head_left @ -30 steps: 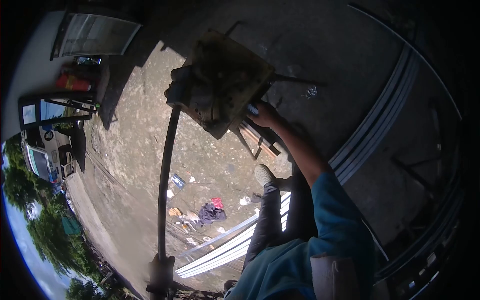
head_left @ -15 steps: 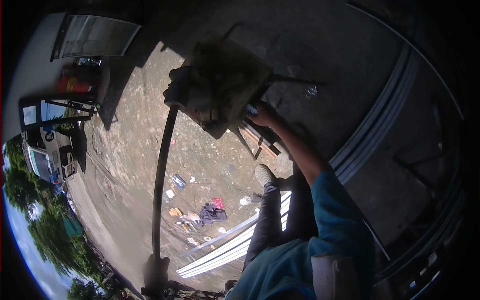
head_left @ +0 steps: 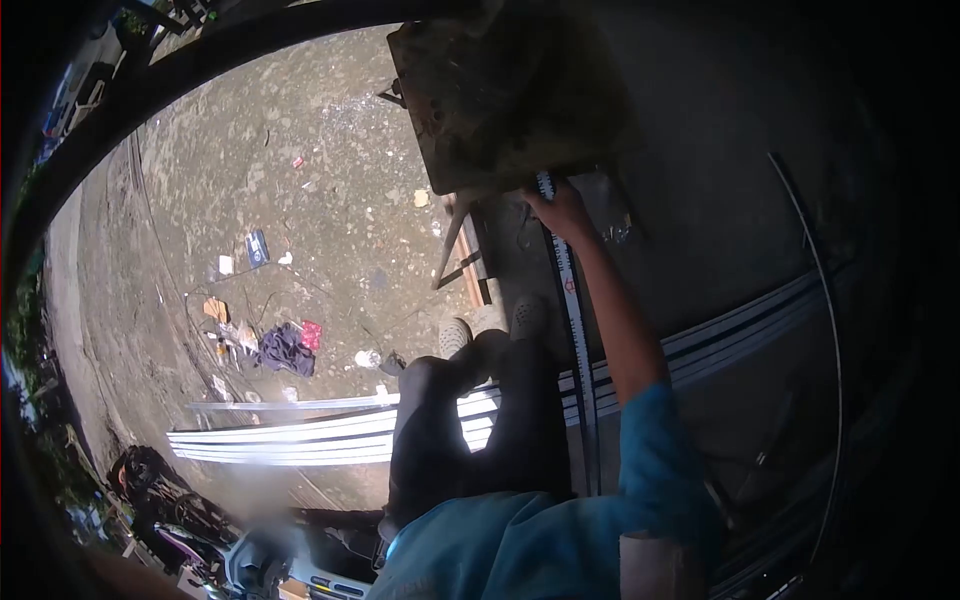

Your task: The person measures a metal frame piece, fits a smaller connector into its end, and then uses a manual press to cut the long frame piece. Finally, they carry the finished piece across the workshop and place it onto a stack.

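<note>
My right hand [head_left: 563, 212] is closed around a long narrow bar [head_left: 572, 300] that carries a printed white strip. The bar runs from the edge of a dark metal stand [head_left: 520, 100] down past my right leg. A long dark lever [head_left: 220, 45] curves across the upper left from the stand's top. At the bottom left corner a blurred brownish shape [head_left: 130, 577] may be part of my left arm; no fingers show there, so its grip is hidden.
Several pale metal lengths [head_left: 300, 440] lie across the floor behind my feet. A dark cloth [head_left: 285, 350] and litter are at left. A thin curved rod [head_left: 825, 290] is on the right. Tools and a grey-blue machine [head_left: 265, 560] sit at the lower left.
The view has turned and shifted. The lever, gripped by my left hand before, now arcs along the upper left. The printed bar in my right hand shows along its length.
</note>
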Demonstrator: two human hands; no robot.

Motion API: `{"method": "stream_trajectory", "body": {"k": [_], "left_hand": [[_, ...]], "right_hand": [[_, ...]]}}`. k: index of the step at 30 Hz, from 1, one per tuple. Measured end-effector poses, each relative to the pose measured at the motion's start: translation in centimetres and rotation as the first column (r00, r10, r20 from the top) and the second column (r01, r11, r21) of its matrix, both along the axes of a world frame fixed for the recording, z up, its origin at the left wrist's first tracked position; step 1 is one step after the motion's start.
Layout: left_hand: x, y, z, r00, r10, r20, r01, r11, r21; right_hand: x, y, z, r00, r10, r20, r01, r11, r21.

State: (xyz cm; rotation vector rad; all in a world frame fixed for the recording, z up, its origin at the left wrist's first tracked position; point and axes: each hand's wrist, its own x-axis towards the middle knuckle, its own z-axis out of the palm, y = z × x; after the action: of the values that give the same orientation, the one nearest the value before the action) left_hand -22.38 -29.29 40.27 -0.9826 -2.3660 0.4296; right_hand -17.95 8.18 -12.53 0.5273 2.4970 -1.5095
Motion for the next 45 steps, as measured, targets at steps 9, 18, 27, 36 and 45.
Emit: {"method": "stream_trajectory", "body": {"k": [9, 18, 27, 36, 45], "left_hand": [[3.4, 3.7, -33.7, 0.891, -0.454, -0.002, 0.141, 0.272, 0.952], [19.5, 25.8, -67.0, -0.194, -0.913, -0.359, -0.981, 0.169, 0.1], [20.0, 26.4, -62.3, -0.114, -0.882, -0.458, -0.946, 0.237, -0.221], [20.0, 26.9, -62.3, -0.085, -0.895, -0.437, -0.956, 0.197, -0.217], [19.9, 26.4, -62.6, -0.135, -0.886, -0.444, -0.932, 0.265, -0.246]], "right_hand": [[0.1, -0.7, 1.4, 0.999, 0.049, 0.021, -0.051, 0.996, 0.077], [0.3, -2.4, 2.1, 0.986, -0.1, 0.131, 0.097, 0.995, 0.029], [0.5, -3.1, 2.2, 0.98, -0.164, 0.109, 0.157, 0.985, 0.068], [0.4, -3.6, 3.0, 0.974, -0.164, 0.159, 0.153, 0.985, 0.081], [0.3, -3.3, 2.4, 0.972, -0.179, 0.153, 0.171, 0.983, 0.063]]}}
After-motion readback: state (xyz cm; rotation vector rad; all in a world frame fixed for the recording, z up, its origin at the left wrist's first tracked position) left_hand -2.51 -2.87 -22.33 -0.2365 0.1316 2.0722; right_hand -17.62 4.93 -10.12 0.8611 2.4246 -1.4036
